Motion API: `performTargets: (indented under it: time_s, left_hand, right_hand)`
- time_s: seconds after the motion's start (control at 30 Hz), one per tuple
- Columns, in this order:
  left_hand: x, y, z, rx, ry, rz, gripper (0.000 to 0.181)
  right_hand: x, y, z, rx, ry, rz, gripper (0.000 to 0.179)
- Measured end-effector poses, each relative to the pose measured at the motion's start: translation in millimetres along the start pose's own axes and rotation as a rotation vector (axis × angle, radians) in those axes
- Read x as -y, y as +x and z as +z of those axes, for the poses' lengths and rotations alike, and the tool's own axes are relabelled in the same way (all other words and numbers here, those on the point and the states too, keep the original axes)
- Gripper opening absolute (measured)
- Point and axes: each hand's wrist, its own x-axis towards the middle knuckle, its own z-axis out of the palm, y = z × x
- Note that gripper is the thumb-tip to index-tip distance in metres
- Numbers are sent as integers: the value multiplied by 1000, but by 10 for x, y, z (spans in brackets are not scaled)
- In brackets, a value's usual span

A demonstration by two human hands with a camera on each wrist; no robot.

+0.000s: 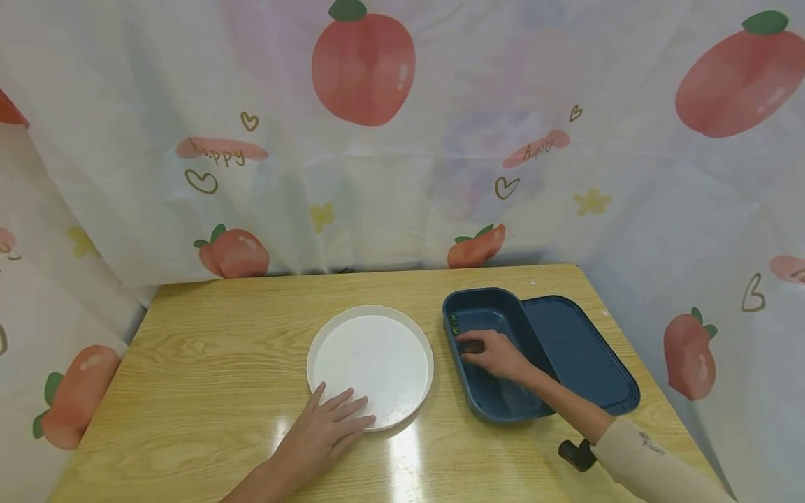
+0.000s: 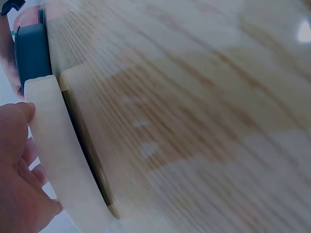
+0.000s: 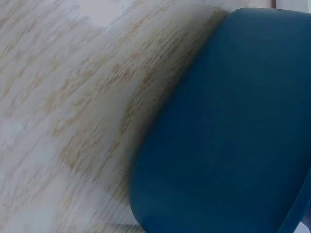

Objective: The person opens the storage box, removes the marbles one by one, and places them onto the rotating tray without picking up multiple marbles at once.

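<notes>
A round white plate (image 1: 376,349) with a raised rim lies on the table. Over its near left edge my left hand (image 1: 328,432) is spread, fingers apart and fairly straight; in the left wrist view, the hand (image 2: 19,165) lies along the plate's side wall (image 2: 63,150). My right hand (image 1: 497,355) reaches down into a deep dark-blue box (image 1: 512,413), fingers bent near its left wall. I cannot tell whether something is between thumb and fingers. A small dark-green item (image 1: 453,324) sits just beyond the fingertips, against that wall. The right wrist view shows only the box's outer wall (image 3: 228,131).
A flat dark-blue lid (image 1: 581,346) lies to the right of the box, its left edge hidden by it. A black device (image 1: 575,455) is beside the right sleeve (image 1: 648,461). Behind the wooden table (image 1: 233,349) hangs a peach-print curtain (image 1: 390,188).
</notes>
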Motion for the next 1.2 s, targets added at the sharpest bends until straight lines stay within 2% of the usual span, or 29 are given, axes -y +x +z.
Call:
performTargets:
  time_s: [0.33,0.73,1.0,1.2]
  left_hand:
    - [10,-25,24,-31,-6,14,24]
    - [6,-30,29,-25,-3,13,24]
    - [-4,-33,31,-15,-7,8,24]
    - [-8,-33,24,-16,-18,2,26]
  right_hand:
    - [-11,43,58,-31,-65,21,27]
    - [-8,67,73,-38,-126,-3,16]
    - [-9,30,11,-77,-87,-3,13]
    - [82,-1,-68,-112,-34,-6,15]
